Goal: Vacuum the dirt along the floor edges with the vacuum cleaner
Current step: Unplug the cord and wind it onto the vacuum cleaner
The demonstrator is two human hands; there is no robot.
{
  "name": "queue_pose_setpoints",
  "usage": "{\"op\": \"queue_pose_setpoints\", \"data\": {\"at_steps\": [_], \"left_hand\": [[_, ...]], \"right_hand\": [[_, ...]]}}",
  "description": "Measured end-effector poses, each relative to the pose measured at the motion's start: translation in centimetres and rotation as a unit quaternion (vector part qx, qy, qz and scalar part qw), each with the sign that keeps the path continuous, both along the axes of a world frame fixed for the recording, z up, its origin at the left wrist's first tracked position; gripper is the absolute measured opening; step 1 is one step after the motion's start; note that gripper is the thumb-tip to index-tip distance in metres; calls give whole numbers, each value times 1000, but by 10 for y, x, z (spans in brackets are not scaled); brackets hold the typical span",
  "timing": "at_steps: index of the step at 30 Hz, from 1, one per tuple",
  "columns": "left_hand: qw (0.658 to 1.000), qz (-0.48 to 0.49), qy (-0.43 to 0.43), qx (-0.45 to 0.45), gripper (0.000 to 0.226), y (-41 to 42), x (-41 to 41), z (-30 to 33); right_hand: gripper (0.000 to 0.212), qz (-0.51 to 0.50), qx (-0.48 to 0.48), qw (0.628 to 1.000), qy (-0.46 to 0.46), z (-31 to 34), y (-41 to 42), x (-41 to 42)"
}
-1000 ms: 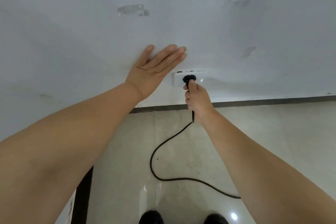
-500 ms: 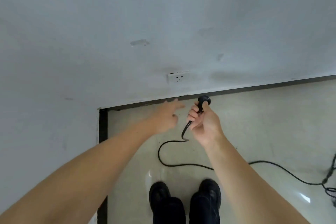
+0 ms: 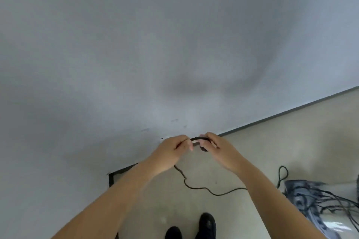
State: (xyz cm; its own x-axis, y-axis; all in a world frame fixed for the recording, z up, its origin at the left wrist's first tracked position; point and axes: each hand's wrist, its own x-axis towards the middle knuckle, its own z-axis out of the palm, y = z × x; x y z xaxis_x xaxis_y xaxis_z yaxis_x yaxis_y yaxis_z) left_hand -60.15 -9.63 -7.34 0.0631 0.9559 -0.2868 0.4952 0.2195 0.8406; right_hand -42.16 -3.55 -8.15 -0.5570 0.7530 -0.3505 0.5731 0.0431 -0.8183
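A thin black power cord point(image 3: 200, 187) trails over the pale floor toward the right. Both hands hold its near end up in front of the grey wall. My left hand point(image 3: 171, 153) grips the cord, which runs down out of that fist. My right hand point(image 3: 217, 148) curls round the cord end with the black plug point(image 3: 203, 148). A short arc of cord point(image 3: 199, 138) spans the gap between the two hands. No vacuum cleaner body shows clearly; the picture is blurred by motion.
A dark baseboard point(image 3: 291, 111) runs along the wall's foot and turns a corner at the lower left point(image 3: 111, 179). A blurred grey shape with a tangle of dark cords point(image 3: 318, 198) lies on the floor at the right. My black shoes point(image 3: 207, 225) stand below.
The plug came out of the wall socket and moved away from it. My left hand left the wall and took hold of the cord. The view rose and swung; the socket is out of sight.
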Motion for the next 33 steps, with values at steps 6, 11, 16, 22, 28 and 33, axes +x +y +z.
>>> {"op": "queue_pose_setpoints", "data": {"at_steps": [6, 11, 16, 22, 28, 33], "left_hand": [[998, -13, -56, 29, 40, 22, 22, 48], [997, -71, 23, 16, 35, 39, 78, 30], [955, -234, 159, 85, 25, 52, 151, 22], [910, -341, 208, 108, 29, 60, 273, 49], [803, -502, 211, 244, 34, 14, 458, 108], [884, -404, 76, 221, 46, 12, 511, 115]], "right_hand": [[38, -201, 66, 958, 192, 103, -3, 94], [37, -638, -13, 674, 372, 118, -14, 262], [38, -765, -27, 359, 534, 113, -83, 403], [32, -774, 93, 465, 420, 159, -134, 511], [27, -426, 87, 901, 8, 145, -132, 464], [33, -365, 63, 928, 34, 130, -156, 481]]}}
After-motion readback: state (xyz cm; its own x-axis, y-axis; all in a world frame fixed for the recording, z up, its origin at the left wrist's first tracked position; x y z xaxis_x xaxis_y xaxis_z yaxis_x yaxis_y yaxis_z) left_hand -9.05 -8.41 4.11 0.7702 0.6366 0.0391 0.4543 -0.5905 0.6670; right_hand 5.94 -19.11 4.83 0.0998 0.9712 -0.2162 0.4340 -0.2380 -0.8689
